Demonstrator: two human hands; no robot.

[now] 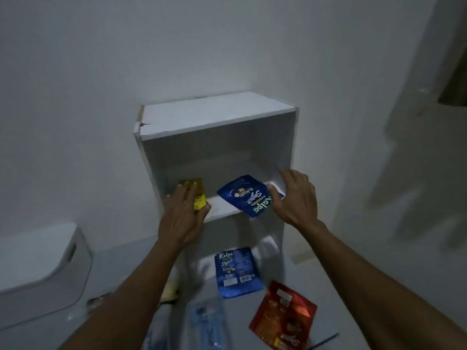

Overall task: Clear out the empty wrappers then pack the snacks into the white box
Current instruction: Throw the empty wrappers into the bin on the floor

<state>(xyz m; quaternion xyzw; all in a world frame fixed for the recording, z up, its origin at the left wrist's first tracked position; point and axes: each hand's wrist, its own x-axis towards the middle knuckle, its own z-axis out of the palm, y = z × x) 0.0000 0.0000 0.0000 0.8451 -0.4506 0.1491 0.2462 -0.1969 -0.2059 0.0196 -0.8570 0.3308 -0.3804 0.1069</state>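
Yellow packet was gripped by left hand; right hand spread wide beside blue pouch. Pouch best pinched at edge, lifted clear of shelf.

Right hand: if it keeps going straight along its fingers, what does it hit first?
Most likely the shelf unit's right inner wall or back corner. The right hand points up into the compartment, thumb on the blue Kalpa packet; nothing else shows ahead, though depth is unclear.
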